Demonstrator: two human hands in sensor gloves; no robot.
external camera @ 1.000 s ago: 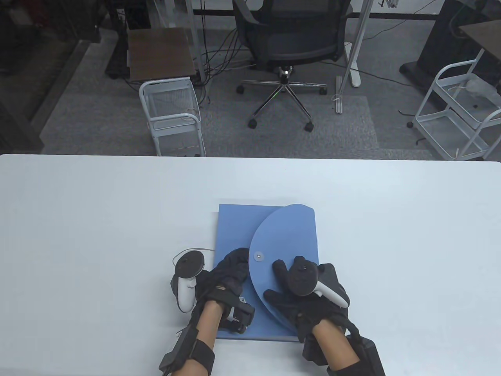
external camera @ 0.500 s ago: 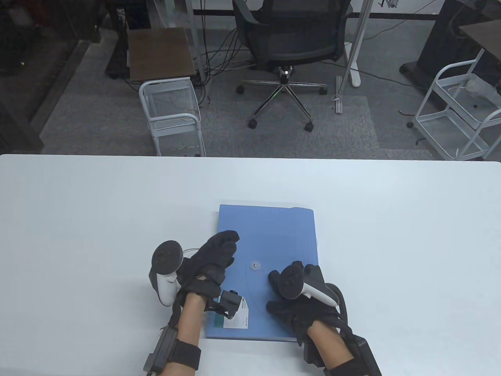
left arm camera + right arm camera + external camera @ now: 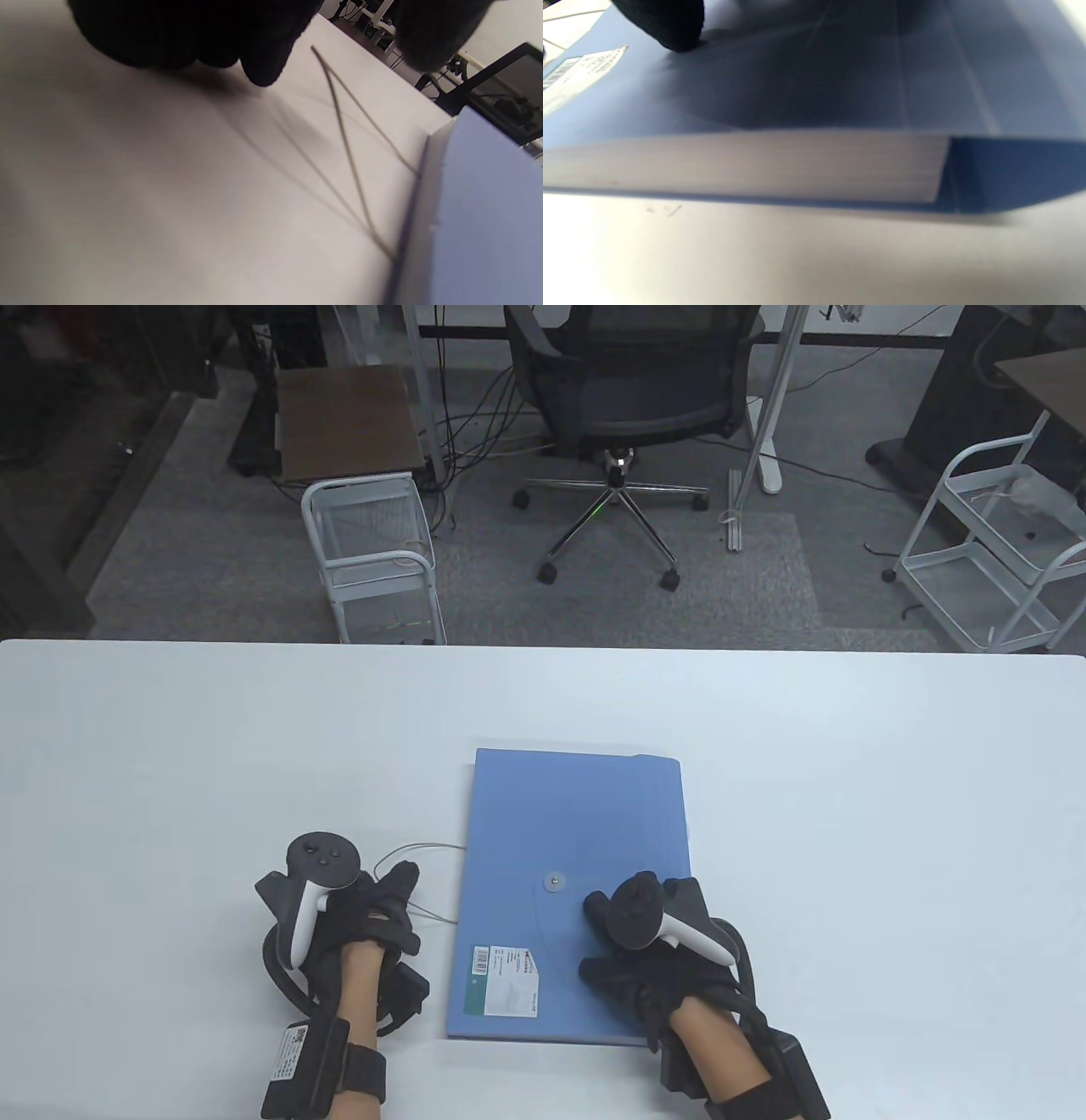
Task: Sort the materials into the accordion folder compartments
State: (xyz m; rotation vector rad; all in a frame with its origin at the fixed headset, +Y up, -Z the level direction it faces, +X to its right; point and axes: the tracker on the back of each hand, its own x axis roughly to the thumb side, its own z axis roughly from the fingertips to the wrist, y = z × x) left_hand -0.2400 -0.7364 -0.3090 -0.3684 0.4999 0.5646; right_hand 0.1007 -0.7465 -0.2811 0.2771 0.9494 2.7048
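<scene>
A blue accordion folder point(image 3: 577, 814) lies flat and closed on the white table, with its flap down and a round clasp point(image 3: 554, 882) on it. A white label point(image 3: 507, 980) sits at its near left corner. A thin elastic cord point(image 3: 420, 848) loops out from its left edge. My left hand point(image 3: 382, 895) rests on the table left of the folder, apart from it and holding nothing. Its fingertips point(image 3: 258, 67) hang near the cord point(image 3: 339, 127). My right hand point(image 3: 624, 929) rests on the folder's near right part. One right fingertip point(image 3: 670, 29) touches the cover above the pleated white edge point(image 3: 755, 165).
The white table point(image 3: 170, 746) stretches wide on both sides of the folder. Beyond its far edge on the floor stand an office chair point(image 3: 632, 398) and white wire carts point(image 3: 373, 551) point(image 3: 993, 551).
The raised rounded flap has come down flat on the folder under my right hand. My left hand has moved off the folder to the table on the left, uncovering the label.
</scene>
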